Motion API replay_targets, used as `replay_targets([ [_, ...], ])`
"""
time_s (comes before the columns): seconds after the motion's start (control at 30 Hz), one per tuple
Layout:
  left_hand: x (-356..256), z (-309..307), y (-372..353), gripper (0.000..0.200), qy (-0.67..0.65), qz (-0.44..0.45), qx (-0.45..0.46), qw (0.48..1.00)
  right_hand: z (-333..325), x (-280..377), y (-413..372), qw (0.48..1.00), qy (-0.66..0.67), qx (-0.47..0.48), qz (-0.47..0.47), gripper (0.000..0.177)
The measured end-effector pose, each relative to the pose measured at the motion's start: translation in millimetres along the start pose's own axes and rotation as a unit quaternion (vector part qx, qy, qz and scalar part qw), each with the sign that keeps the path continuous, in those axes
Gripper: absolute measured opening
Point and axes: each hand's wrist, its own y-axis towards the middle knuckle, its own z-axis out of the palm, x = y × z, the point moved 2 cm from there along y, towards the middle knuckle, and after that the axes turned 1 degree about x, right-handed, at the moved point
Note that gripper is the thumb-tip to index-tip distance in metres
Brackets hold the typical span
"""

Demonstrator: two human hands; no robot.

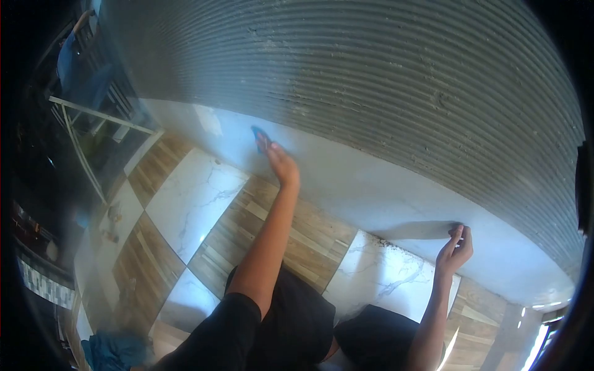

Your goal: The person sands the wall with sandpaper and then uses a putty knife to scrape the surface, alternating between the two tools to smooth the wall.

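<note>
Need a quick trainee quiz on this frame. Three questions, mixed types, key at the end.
1. Multiple choice: which hand holds the thin, flat blue piece?
A. the bare right hand
B. the bare left hand
C. both hands together

2. True or false: the ridged grey wall surface lies above the smooth, pale wall band.

3. Fill in the blank: the floor combines white, marble-patterned tiles with brown, ____-patterned tiles.

Key: 1. B; 2. True; 3. wood
</note>
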Motion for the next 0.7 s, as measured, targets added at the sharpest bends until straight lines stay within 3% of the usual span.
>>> replay_targets([
  [0.07,27.3,-13.7,-10.9,0.060,-0.026,-0.104,-0.002,0.994,3.1,-6.5,-0.2,1.000,0.001,-0.010,-0.008,0.031],
  [0.17,20.2,19.0,-39.6,0.058,-0.021,-0.081,-0.036,0.996,4.3,-9.4,0.0,1.000,0.005,-0.013,-0.015,0.029],
  [0.23,-62.1,29.5,-48.4,0.056,0.031,0.112,0.065,0.991,3.0,-3.8,0.1,1.000,0.002,-0.008,-0.014,0.029],
  [0.27,-76.4,31.8,-50.0,0.056,0.032,0.110,0.065,0.991,2.4,-2.2,0.0,1.000,0.000,-0.009,-0.014,0.029],
  [0.33,-95.8,39.7,-52.0,0.056,0.131,0.241,0.125,0.953,1.6,-3.0,-2.0,1.000,0.003,-0.004,-0.014,0.028],
  [0.37,-76.7,38.7,-49.0,0.056,0.129,0.241,0.124,0.954,0.7,-3.9,-0.5,1.000,0.005,0.001,-0.016,0.028],
  [0.43,-8.9,25.1,-39.5,0.056,0.036,0.093,-0.002,0.995,0.8,-1.7,-0.1,1.000,0.005,0.001,-0.019,0.028],
  [0.53,2.5,5.0,-38.6,0.055,0.078,0.017,0.006,0.997,-1.4,-4.3,0.8,1.000,0.001,0.009,-0.019,0.028],
  [0.57,-15.8,9.0,-38.3,0.055,0.078,0.020,0.007,0.997,-0.5,-5.3,1.8,1.000,-0.006,0.004,-0.006,0.028],
  [0.63,-71.9,20.6,-46.5,0.054,0.106,0.228,0.148,0.957,1.1,-4.8,-2.4,1.000,-0.009,0.008,0.010,0.028],
  [0.7,-61.4,22.4,-42.2,0.054,0.070,0.184,0.092,0.976,-1.4,-1.2,0.4,0.999,-0.017,0.029,0.027,0.028],
])
